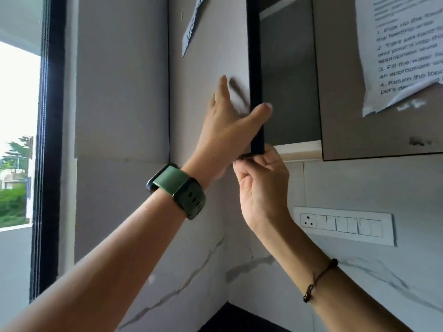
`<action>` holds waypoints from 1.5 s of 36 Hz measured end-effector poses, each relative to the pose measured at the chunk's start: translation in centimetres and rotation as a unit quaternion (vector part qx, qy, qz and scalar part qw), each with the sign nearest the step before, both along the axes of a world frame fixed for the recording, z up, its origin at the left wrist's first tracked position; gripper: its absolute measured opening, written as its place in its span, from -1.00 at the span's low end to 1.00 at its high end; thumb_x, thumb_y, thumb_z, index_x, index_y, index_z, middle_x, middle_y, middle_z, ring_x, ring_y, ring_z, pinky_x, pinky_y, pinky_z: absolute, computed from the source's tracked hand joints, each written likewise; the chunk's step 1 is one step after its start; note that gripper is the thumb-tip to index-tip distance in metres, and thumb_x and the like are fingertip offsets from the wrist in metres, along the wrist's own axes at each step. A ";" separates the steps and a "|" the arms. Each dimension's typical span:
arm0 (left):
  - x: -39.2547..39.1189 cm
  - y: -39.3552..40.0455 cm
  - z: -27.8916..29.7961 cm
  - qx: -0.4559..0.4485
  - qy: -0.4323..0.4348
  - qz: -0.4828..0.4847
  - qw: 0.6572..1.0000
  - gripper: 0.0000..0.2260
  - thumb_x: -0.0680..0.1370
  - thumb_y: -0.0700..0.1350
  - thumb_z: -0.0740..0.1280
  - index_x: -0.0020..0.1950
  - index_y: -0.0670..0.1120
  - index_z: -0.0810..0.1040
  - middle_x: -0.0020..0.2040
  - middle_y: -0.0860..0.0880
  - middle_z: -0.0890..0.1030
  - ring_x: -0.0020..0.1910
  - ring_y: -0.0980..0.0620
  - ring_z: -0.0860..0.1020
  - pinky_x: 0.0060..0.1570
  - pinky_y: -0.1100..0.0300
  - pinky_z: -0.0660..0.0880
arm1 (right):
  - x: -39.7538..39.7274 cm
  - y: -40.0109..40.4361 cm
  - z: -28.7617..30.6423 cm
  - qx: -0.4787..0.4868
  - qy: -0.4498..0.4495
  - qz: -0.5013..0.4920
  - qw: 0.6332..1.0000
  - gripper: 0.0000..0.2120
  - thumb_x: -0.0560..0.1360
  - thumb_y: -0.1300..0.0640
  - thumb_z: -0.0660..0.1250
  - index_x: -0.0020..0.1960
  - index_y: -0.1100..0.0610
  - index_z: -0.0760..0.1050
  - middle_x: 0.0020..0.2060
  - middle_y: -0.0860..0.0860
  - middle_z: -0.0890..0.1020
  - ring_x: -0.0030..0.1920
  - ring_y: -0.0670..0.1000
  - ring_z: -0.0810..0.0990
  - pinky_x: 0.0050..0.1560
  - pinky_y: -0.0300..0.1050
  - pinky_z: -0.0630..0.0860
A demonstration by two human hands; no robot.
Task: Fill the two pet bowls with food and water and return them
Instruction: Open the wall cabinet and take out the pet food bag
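Note:
A grey wall-cabinet door [208, 56] with a dark edge stands partly swung out, showing a dim cabinet interior [287, 80]. My left hand [230, 130], with a green watch on the wrist, lies flat on the door's face, thumb hooked over its dark edge. My right hand [261, 183] pinches the door's bottom corner from below with curled fingers. No pet bowls or food are in view.
A second closed cabinet door [371, 130] with a taped instruction sheet [402, 51] hangs to the right. Below it is a white switch panel [345, 225] on a marbled wall. A window [19, 140] is at the left, a dark counter corner [239, 317] at the bottom.

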State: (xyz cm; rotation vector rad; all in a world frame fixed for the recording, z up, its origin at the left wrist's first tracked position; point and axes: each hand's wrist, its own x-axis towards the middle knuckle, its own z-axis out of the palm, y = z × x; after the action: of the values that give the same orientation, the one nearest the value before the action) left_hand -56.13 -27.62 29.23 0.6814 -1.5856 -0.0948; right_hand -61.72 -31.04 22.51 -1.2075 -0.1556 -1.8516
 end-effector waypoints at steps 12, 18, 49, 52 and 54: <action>2.6 2.4 0.7 -0.057 0.030 0.054 0.996 -0.67 0.40 -0.32 0.27 0.01 0.04 0.31 -0.15 0.00 0.41 -0.15 -0.02 0.47 -0.20 -0.03 0.55 | 2.8 1.3 -0.5 -0.101 0.110 -0.033 0.988 -0.73 0.43 0.47 0.30 -0.04 0.15 0.59 -0.08 0.06 0.67 0.01 -0.07 0.62 0.02 -0.26 0.54; 7.3 4.5 0.6 -0.048 0.055 0.006 0.997 -0.71 0.31 -0.36 0.23 -0.10 -0.01 0.37 -0.28 -0.06 0.39 -0.31 -0.07 0.44 -0.44 0.17 0.40 | 6.3 0.8 -0.3 -0.192 0.246 -0.099 0.945 -0.47 0.41 0.21 0.38 0.34 -0.05 0.38 0.34 -0.06 0.47 0.40 -0.11 0.35 0.45 -0.10 0.24; 30.3 5.3 -2.1 -0.055 0.155 0.242 0.956 -0.72 0.49 -0.42 0.22 0.02 -0.06 0.47 -0.16 0.00 0.58 -0.20 0.08 0.55 -0.18 0.26 0.53 | 26.2 -3.9 -0.9 -0.445 0.370 -0.476 0.662 -0.43 0.43 0.24 0.00 0.44 0.24 0.27 0.42 0.19 0.33 0.44 0.22 0.25 0.19 -0.10 0.46; 30.8 4.6 -2.2 -0.065 0.162 0.257 0.951 -0.69 0.50 -0.41 0.21 -0.07 0.01 0.47 -0.18 -0.02 0.56 -0.20 0.03 0.52 -0.14 0.16 0.48 | 26.4 -4.6 -0.6 -0.455 0.401 -0.449 0.657 -0.34 0.40 0.40 0.23 0.47 0.25 0.18 0.46 0.20 0.23 0.48 0.16 0.07 0.32 -0.09 0.30; 31.3 4.0 -2.4 -0.070 0.169 0.291 0.939 -0.76 0.51 -0.37 0.22 0.01 -0.06 0.51 -0.17 -0.10 0.58 -0.19 -0.05 0.51 -0.18 0.12 0.47 | 26.5 -4.7 -0.4 -0.461 0.425 -0.430 0.649 -0.31 0.43 0.42 0.23 0.50 0.23 0.08 0.50 0.18 0.12 0.50 0.12 -0.07 0.41 -0.11 0.09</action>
State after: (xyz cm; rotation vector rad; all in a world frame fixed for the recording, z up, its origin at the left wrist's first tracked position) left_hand -24.82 -23.66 26.80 0.9405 -1.0045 0.3213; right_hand -35.23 -35.76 22.14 -3.2131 0.0508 -1.6362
